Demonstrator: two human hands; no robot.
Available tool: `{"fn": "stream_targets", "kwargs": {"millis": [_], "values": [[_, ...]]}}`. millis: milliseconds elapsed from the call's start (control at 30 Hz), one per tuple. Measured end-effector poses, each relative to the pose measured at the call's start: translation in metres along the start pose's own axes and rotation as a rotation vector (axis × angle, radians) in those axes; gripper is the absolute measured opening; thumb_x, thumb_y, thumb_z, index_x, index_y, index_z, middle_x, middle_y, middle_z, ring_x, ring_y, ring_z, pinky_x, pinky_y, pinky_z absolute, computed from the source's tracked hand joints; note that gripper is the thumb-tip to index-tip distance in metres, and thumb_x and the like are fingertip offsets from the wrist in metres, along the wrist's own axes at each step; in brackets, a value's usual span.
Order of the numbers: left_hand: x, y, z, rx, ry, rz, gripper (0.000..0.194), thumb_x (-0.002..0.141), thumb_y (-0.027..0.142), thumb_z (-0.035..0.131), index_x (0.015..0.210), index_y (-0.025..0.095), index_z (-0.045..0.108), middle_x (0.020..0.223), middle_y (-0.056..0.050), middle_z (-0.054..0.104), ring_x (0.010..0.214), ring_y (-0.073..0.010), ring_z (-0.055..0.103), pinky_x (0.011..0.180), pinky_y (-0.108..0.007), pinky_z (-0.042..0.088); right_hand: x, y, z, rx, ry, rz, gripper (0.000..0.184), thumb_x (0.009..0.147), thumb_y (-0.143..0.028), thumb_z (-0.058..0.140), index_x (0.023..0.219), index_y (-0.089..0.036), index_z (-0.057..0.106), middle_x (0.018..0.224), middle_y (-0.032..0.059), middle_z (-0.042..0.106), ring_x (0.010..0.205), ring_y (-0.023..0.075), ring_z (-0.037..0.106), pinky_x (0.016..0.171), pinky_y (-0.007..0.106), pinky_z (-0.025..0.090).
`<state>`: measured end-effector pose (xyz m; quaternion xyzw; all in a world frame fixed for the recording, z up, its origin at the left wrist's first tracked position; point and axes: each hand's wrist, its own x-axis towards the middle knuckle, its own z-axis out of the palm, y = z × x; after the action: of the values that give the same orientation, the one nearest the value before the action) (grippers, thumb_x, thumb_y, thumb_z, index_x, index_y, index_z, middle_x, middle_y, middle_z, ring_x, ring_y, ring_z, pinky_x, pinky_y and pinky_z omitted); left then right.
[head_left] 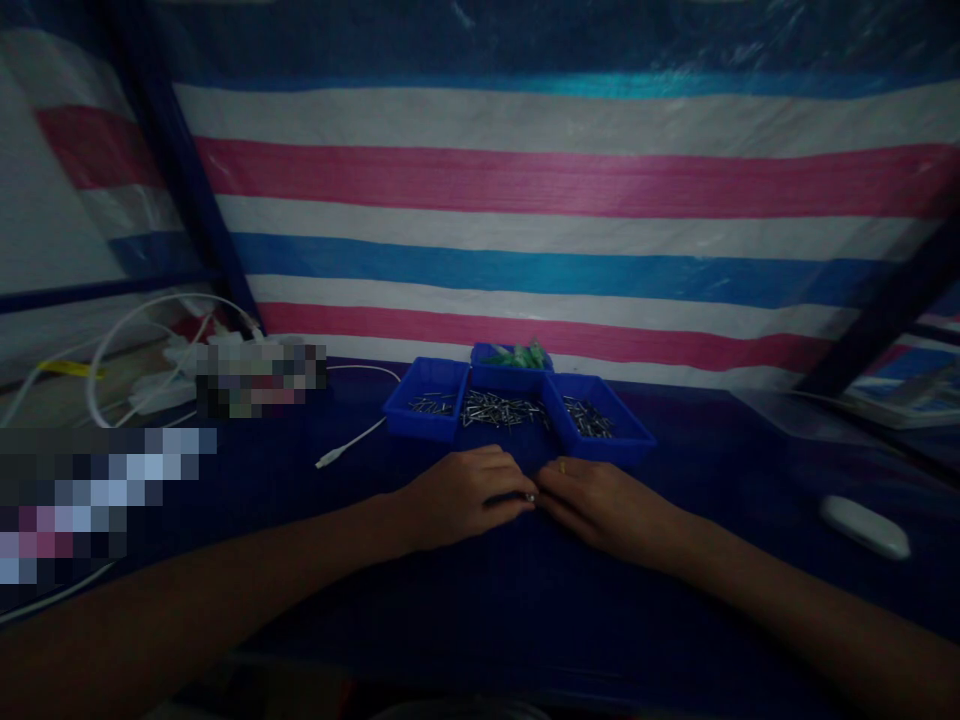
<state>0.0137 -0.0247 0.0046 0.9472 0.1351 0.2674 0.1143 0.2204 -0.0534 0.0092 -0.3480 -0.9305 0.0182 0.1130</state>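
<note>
My left hand [480, 492] and my right hand [596, 502] meet fingertip to fingertip above the dark blue table. Between them shows the tip of a small shiny metal piece [530, 497], pinched by my left thumb and fingers. The fingers of my right hand are closed against it; what they grip is hidden. Just beyond my hands lies a loose pile of slim metal pins or screws [504, 408]. A blue bin [427, 424] on the left and another blue bin [637, 437] on the right hold similar small metal pieces.
Behind the pile, a third blue bin [510, 376] holds green packets [517, 356]. A white cable plug [328, 460] lies left of the bins, with more tangled cables [94, 375] farther left. A white oval object [866, 527] rests on the right. A striped plastic sheet [555, 180] hangs behind.
</note>
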Motion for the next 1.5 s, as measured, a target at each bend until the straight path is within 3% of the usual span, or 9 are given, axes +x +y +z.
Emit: {"fn": "stream_targets", "kwargs": {"millis": [167,367,633,1100,1500], "values": [[-0.001,0.001,-0.001,-0.028,-0.013,-0.062,0.009,0.084,0.02,0.051,0.091,0.015,0.055,0.089,-0.004,0.059,0.087,-0.0134,0.054,0.079,-0.023,0.041,0.0,-0.001,-0.002,0.0,-0.017,0.028,0.016,0.09,-0.025,0.041,0.086,-0.015,0.053,0.078,0.0041,0.056,0.068,0.014,0.052,0.062,0.025,0.039],[-0.002,-0.001,0.001,0.163,-0.089,-0.251,0.01,0.083,0.027,0.052,0.082,0.017,0.052,0.067,0.003,0.055,0.062,-0.0106,0.053,0.058,-0.02,0.039,0.0,-0.002,-0.006,0.037,0.02,0.038,0.018,0.09,-0.028,0.042,0.091,-0.015,0.055,0.077,0.0045,0.058,0.07,0.0148,0.055,0.063,0.026,0.041],[-0.002,-0.004,0.005,0.301,-0.141,-0.161,0.017,0.087,0.032,0.05,0.083,0.017,0.055,0.072,0.001,0.059,0.069,-0.0129,0.056,0.06,-0.022,0.039,0.001,-0.001,0.0,0.006,-0.009,0.002,0.018,0.091,-0.024,0.04,0.087,-0.015,0.055,0.076,0.0044,0.058,0.068,0.0139,0.054,0.061,0.025,0.039],[-0.001,-0.003,-0.005,0.41,-0.147,-0.22,0.017,0.087,0.022,0.041,0.078,0.016,0.054,0.072,0.0,0.058,0.068,-0.0131,0.056,0.059,-0.024,0.04,0.002,0.005,-0.004,-0.038,0.042,0.172,0.015,0.09,-0.024,0.04,0.086,-0.016,0.052,0.072,0.0037,0.059,0.062,0.0143,0.055,0.055,0.025,0.033],[-0.002,-0.007,-0.005,0.411,-0.141,-0.231,0.015,0.088,0.022,0.043,0.08,0.015,0.054,0.076,0.0,0.057,0.071,-0.013,0.056,0.061,-0.023,0.042,0.001,0.004,-0.003,-0.014,0.041,0.162,0.009,0.087,-0.021,0.04,0.088,-0.017,0.048,0.072,0.0041,0.059,0.061,0.0146,0.056,0.053,0.025,0.032]]}}
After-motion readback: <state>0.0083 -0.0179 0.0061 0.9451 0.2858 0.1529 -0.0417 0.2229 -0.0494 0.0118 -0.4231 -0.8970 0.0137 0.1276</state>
